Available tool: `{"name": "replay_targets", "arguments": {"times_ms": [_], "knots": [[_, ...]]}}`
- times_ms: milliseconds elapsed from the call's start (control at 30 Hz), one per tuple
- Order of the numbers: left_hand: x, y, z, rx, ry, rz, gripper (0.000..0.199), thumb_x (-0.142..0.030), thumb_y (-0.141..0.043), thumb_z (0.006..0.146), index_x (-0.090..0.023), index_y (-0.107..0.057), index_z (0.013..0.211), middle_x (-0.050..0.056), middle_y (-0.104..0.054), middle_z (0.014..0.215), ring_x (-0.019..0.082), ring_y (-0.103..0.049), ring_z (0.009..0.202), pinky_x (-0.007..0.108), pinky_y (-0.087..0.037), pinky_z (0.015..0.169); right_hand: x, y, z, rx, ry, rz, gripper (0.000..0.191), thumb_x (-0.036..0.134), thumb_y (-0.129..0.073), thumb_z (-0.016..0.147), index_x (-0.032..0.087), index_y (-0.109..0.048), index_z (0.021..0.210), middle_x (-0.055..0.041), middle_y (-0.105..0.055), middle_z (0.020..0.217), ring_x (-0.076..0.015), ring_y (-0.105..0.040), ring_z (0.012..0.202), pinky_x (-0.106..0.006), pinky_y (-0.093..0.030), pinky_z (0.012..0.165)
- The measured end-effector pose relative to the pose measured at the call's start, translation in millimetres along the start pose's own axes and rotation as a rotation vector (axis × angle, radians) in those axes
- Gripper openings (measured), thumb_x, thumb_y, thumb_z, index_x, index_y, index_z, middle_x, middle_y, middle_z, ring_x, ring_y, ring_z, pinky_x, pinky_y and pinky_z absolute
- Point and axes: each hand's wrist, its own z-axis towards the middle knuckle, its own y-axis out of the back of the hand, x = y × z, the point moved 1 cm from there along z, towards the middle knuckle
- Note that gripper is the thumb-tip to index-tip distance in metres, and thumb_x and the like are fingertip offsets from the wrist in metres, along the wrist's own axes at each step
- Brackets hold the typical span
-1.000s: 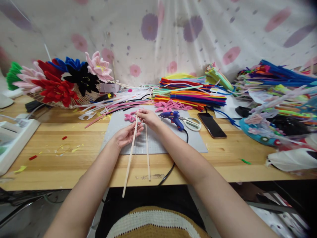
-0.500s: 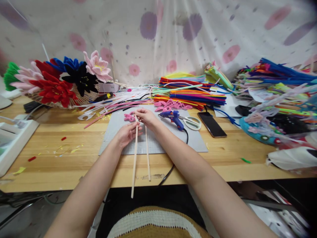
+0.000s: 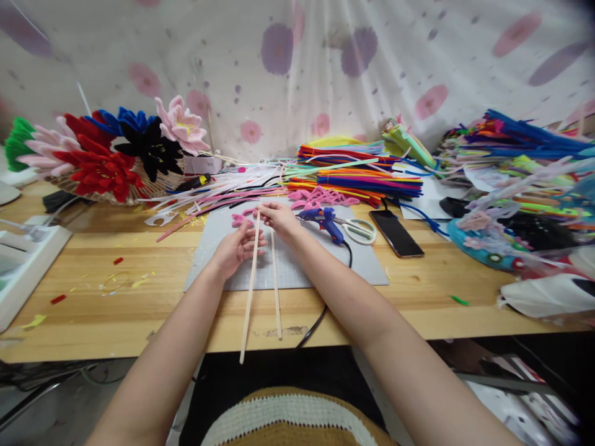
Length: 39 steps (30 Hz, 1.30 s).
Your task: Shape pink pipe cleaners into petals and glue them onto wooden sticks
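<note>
A long pale wooden stick (image 3: 251, 291) slants toward me, its upper end pinched between the fingertips of my right hand (image 3: 279, 220). My left hand (image 3: 235, 249) is beside the stick with its fingers spread, apparently not gripping it. A second pale stick (image 3: 276, 285) lies on the grey cutting mat (image 3: 204, 272) and runs over the table's front part. Just behind my hands sits a pink fuzzy pipe-cleaner piece (image 3: 242, 218), partly covered. More pink looped pipe-cleaner pieces (image 3: 320, 197) rest at the mat's far edge.
A blue glue gun (image 3: 323, 220) and white-handled scissors (image 3: 360, 230) lie right of my hands, with a phone (image 3: 396, 233) beyond. Bundles of coloured pipe cleaners (image 3: 367, 183) stand behind. Fuzzy flowers (image 3: 105, 170) fill the back left; a power strip (image 3: 32, 260) is at left.
My left hand has opened and moved slightly off the stick. The stick's near end has swung a little to the left, while my right hand keeps hold of its top.
</note>
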Motion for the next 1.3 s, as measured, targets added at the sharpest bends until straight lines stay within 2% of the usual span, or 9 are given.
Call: {"name": "replay_targets", "arguments": {"times_ms": [200, 467, 567, 700, 767, 900, 1100, 1200, 1300], "knots": [[5.2, -0.8, -0.5, -0.004, -0.003, 0.115, 0.008, -0.018, -0.065, 0.071, -0.010, -0.062, 0.071, 0.002, -0.060, 0.059, 0.010, -0.058, 0.055, 0.022, -0.052, 0.051, 1.5, 3.0, -1.8, -0.050, -0.002, -0.017, 0.012, 0.021, -0.067, 0.063, 0.013, -0.059, 0.060, 0.0045, -0.052, 0.050, -0.0032, -0.040, 0.045, -0.017, -0.030, 0.045], [5.6, -2.1, 1.9, -0.017, 0.041, 0.087, 0.007, -0.013, -0.064, 0.072, -0.011, -0.058, 0.067, -0.001, -0.057, 0.056, 0.007, -0.054, 0.048, 0.019, -0.050, 0.046, -1.4, -1.4, -0.5, -0.106, 0.021, -0.008, 0.011, 0.018, -0.066, 0.065, 0.014, -0.058, 0.060, 0.0051, -0.053, 0.050, -0.0025, -0.041, 0.043, -0.016, -0.031, 0.045], [4.0, 0.9, 4.5, 0.006, 0.081, 0.013, 0.007, -0.013, -0.066, 0.071, -0.011, -0.059, 0.070, -0.001, -0.057, 0.059, 0.006, -0.054, 0.047, 0.017, -0.049, 0.045, -1.2, -2.2, -3.2, -0.081, -0.045, 0.046, 0.012, 0.023, -0.068, 0.066, 0.014, -0.059, 0.064, 0.0037, -0.058, 0.056, -0.0029, -0.044, 0.047, -0.015, -0.034, 0.046], [-3.7, 1.3, 2.8, 0.014, 0.122, -0.155, 0.006, -0.015, -0.062, 0.076, -0.011, -0.059, 0.072, -0.002, -0.054, 0.058, 0.003, -0.051, 0.045, 0.011, -0.044, 0.039, -6.1, -2.3, -10.9, 0.179, -0.210, 0.108, 0.019, 0.028, -0.071, 0.065, 0.016, -0.064, 0.078, -0.0005, -0.065, 0.072, -0.0057, -0.054, 0.058, -0.016, -0.042, 0.053], [-8.1, -0.8, -0.3, 0.041, 0.164, -0.246, 0.008, -0.017, -0.060, 0.078, -0.012, -0.058, 0.072, -0.003, -0.052, 0.058, 0.001, -0.050, 0.044, 0.008, -0.042, 0.038, -10.0, -1.8, -14.3, 0.260, -0.239, 0.130, 0.018, 0.025, -0.073, 0.064, 0.016, -0.063, 0.076, -0.0002, -0.065, 0.069, -0.0065, -0.055, 0.060, -0.018, -0.044, 0.058], [-10.2, -3.3, -3.3, 0.075, 0.197, -0.306, 0.012, -0.021, -0.058, 0.080, -0.013, -0.057, 0.071, -0.003, -0.051, 0.058, 0.001, -0.050, 0.045, 0.007, -0.041, 0.038, -13.6, -2.6, -16.0, 0.262, -0.211, 0.155, 0.017, 0.022, -0.074, 0.062, 0.015, -0.062, 0.072, 0.0024, -0.061, 0.060, -0.0061, -0.055, 0.059, -0.018, -0.045, 0.060], [-4.9, 0.7, 1.5, 0.029, 0.144, -0.126, 0.022, -0.032, -0.055, 0.081, -0.011, -0.064, 0.081, 0.003, -0.063, 0.065, 0.007, -0.059, 0.054, 0.015, -0.050, 0.048, -9.7, -2.8, -14.0, 0.264, -0.165, 0.124, 0.022, 0.026, -0.076, 0.058, 0.014, -0.060, 0.067, 0.0038, -0.057, 0.056, -0.0049, -0.050, 0.051, -0.018, -0.042, 0.053], [-6.0, 1.1, 1.3, 0.053, 0.090, -0.061, 0.031, -0.039, -0.054, 0.081, -0.010, -0.065, 0.082, 0.006, -0.065, 0.071, 0.011, -0.063, 0.062, 0.022, -0.054, 0.057, -7.2, 0.2, -13.9, 0.238, -0.155, 0.069, 0.023, 0.026, -0.076, 0.057, 0.013, -0.060, 0.068, 0.0020, -0.060, 0.060, -0.0066, -0.053, 0.055, -0.020, -0.043, 0.056], [-5.9, 1.7, 0.4, 0.019, -0.010, 0.030, 0.029, -0.038, -0.062, 0.074, -0.010, -0.064, 0.079, 0.007, -0.065, 0.070, 0.013, -0.063, 0.063, 0.024, -0.054, 0.056, -3.3, 2.7, -13.6, 0.198, -0.114, -0.016, 0.022, 0.026, -0.076, 0.057, 0.013, -0.059, 0.064, 0.0018, -0.060, 0.061, -0.0069, -0.053, 0.057, -0.021, -0.043, 0.059]]}}
